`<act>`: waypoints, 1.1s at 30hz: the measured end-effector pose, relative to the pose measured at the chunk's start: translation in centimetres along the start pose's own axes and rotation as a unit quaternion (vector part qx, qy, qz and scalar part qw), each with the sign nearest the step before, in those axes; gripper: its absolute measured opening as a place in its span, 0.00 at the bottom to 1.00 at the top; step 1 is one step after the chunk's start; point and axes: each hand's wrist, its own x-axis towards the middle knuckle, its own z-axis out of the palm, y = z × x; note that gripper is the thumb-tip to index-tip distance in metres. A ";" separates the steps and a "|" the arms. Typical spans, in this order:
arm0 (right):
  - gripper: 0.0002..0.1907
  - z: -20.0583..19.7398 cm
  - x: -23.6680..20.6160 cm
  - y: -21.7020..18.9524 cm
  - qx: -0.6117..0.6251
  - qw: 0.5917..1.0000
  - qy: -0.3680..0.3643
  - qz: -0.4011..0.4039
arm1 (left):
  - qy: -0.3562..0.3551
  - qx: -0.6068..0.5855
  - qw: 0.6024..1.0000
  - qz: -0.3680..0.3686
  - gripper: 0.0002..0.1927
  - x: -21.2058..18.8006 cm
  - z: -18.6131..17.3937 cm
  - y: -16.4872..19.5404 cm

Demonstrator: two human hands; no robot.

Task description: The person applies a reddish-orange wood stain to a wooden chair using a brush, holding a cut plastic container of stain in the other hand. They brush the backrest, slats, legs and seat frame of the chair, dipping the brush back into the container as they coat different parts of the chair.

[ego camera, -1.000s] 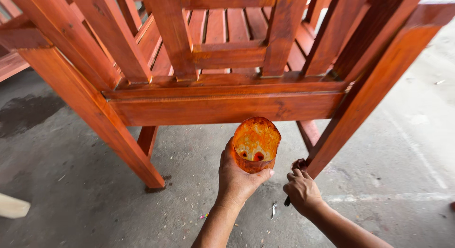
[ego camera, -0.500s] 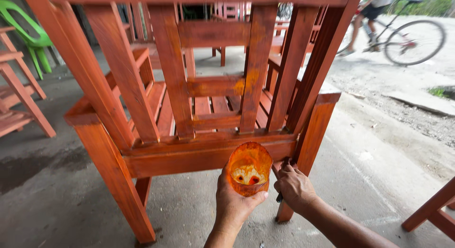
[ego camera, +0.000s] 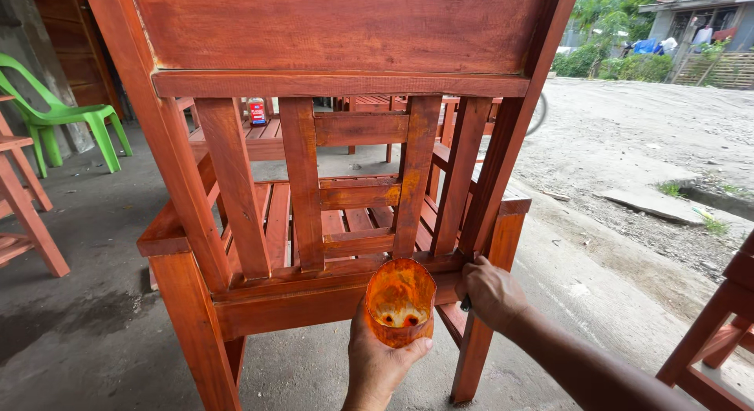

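The right hand [ego camera: 491, 291] closes over a dark tool handle; only a short stub shows below the fingers, and the working end is hidden between the hand and the wooden chair [ego camera: 338, 183]. The chair top is cut off by the upper frame edge. The left hand [ego camera: 381, 360] is cut at the wrist by the bottom edge. The contents of the orange cup [ego camera: 399, 301] are too smeared to identify. The second chair [ego camera: 719, 332] at lower right is cropped by the right edge.

Colours of the chair and cup
The wooden chair [ego camera: 330, 191] is showing reddish-orange stain; the cup [ego camera: 399, 301] is glowing orange, beside a green plastic chair [ego camera: 67, 116].
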 end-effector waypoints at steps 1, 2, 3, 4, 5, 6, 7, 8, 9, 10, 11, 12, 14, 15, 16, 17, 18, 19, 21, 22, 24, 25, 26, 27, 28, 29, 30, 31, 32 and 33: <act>0.11 -0.3 0.0 0.1 -0.012 1.000 0.000 -0.005 | 0.001 -0.011 1.000 0.005 0.53 0.0 -0.2 0.0; 0.12 -0.7 0.1 0.2 -0.005 1.000 0.006 -0.009 | 0.002 -0.022 1.000 0.010 0.53 0.2 -0.4 0.1; 0.13 -1.0 0.1 0.3 0.001 1.000 0.013 -0.014 | 0.003 -0.034 0.999 0.016 0.53 0.3 -0.6 0.1; 0.15 -1.5 0.2 0.4 0.008 1.000 0.020 -0.020 | -0.001 -0.029 1.000 0.008 0.54 0.3 -0.8 0.1; 0.15 -2.0 0.2 0.4 -0.005 1.000 0.010 -0.009 | -0.004 -0.023 1.000 0.000 0.55 0.4 -1.1 0.1; 0.16 -2.7 0.3 0.5 -0.019 1.000 0.000 0.001 | -0.006 -0.018 1.000 -0.008 0.55 0.6 -1.5 0.1; 0.17 -3.4 0.5 0.6 -0.032 0.999 -0.010 0.011 | 0.003 0.008 1.000 0.001 0.55 0.8 -1.8 0.1; 0.17 -4.3 0.7 0.7 -0.016 1.000 -0.004 0.023 | 0.010 0.034 0.999 0.008 0.55 0.9 -2.1 0.0; 0.17 -5.4 0.7 1.1 0.000 0.999 0.002 0.037 | 0.017 0.058 0.998 0.015 0.55 0.9 -2.3 -0.1; 0.18 -6.4 0.8 1.4 0.015 0.998 0.006 0.052 | 0.015 0.047 0.998 0.028 0.54 0.9 -2.3 -0.2; 0.19 -7.5 1.0 1.7 -0.001 0.999 0.026 0.029 | 0.014 0.035 0.998 0.042 0.53 1.0 -2.3 -0.3; 0.20 -8.6 1.0 2.2 -0.016 0.999 0.045 0.006 | 0.012 0.023 0.998 0.056 0.52 1.1 -2.2 -0.3; 0.20 -10.0 0.7 2.4 -0.016 0.998 0.068 0.000 | 0.003 -0.008 0.999 0.054 0.52 1.0 -1.5 -0.5; 0.18 -10.6 0.5 2.5 -0.001 0.997 0.076 0.017 | -0.001 -0.023 0.998 0.055 0.52 1.1 -1.2 -0.6; 0.17 -10.9 0.1 2.4 0.014 0.996 0.085 0.033 | -0.003 -0.024 0.998 0.056 0.53 1.1 -0.9 -0.6; 0.17 -10.9 -0.3 2.2 0.019 0.992 0.125 -0.001 | -0.004 -0.025 0.998 0.057 0.53 1.1 -0.7 -0.6; 0.17 -10.7 -0.9 1.9 0.025 0.985 0.165 -0.035 | -0.006 -0.025 0.998 0.057 0.54 1.1 -0.5 -0.5; 0.17 -10.2 -1.4 1.7 0.030 0.976 0.206 -0.069 | -0.017 -0.028 0.999 0.039 0.54 1.1 -0.3 -0.5; 0.12 -8.5 -2.3 0.6 -0.087 0.967 0.228 -0.078 | -0.038 -0.034 0.999 0.001 0.55 1.1 0.1 -0.4; 0.10 -7.4 -2.7 0.2 -0.146 0.957 0.238 -0.083 | -0.040 -0.023 0.999 -0.005 0.55 1.2 0.2 -0.4; 0.07 -5.0 -3.4 -0.4 -0.176 0.956 0.220 -0.087 | -0.044 -0.001 0.999 -0.018 0.54 1.0 0.3 -0.6; 0.07 -3.8 -3.5 -0.7 -0.189 0.954 0.213 -0.091 | -0.037 -0.001 0.999 -0.011 0.54 1.0 0.3 -0.7; 0.09 -2.5 -3.6 -1.1 -0.230 0.943 0.222 -0.097 | -0.029 0.000 1.000 -0.005 0.53 0.9 0.2 -0.9; 0.12 -1.3 -3.7 -1.4 -0.269 0.930 0.229 -0.102 | -0.023 0.002 1.000 0.000 0.53 0.7 0.1 -1.2; 0.15 -0.2 -3.7 -1.8 -0.309 0.915 0.238 -0.106 | -0.018 -0.010 1.000 0.009 0.52 0.6 0.0 -1.4; 0.12 0.8 -3.9 -2.1 -0.277 0.932 0.203 -0.114 | -0.012 -0.022 1.000 0.019 0.51 0.5 -0.1 -1.7; 0.08 1.7 -4.1 -2.6 -0.244 0.948 0.166 -0.120 | -0.007 -0.034 0.999 0.028 0.51 0.5 -0.2 -1.9; 0.05 2.4 -4.4 -2.9 -0.211 0.960 0.129 -0.128 | -0.009 -0.046 0.999 0.023 0.50 0.5 -0.2 -2.1; 0.05 2.9 -4.7 -3.1 -0.175 0.971 0.110 -0.118 | -0.011 -0.057 0.998 0.017 0.50 0.4 -0.2 -2.4; 0.06 3.4 -4.9 -3.4 -0.138 0.980 0.092 -0.109 | -0.012 -0.067 0.998 0.011 0.50 0.5 -0.3 -2.6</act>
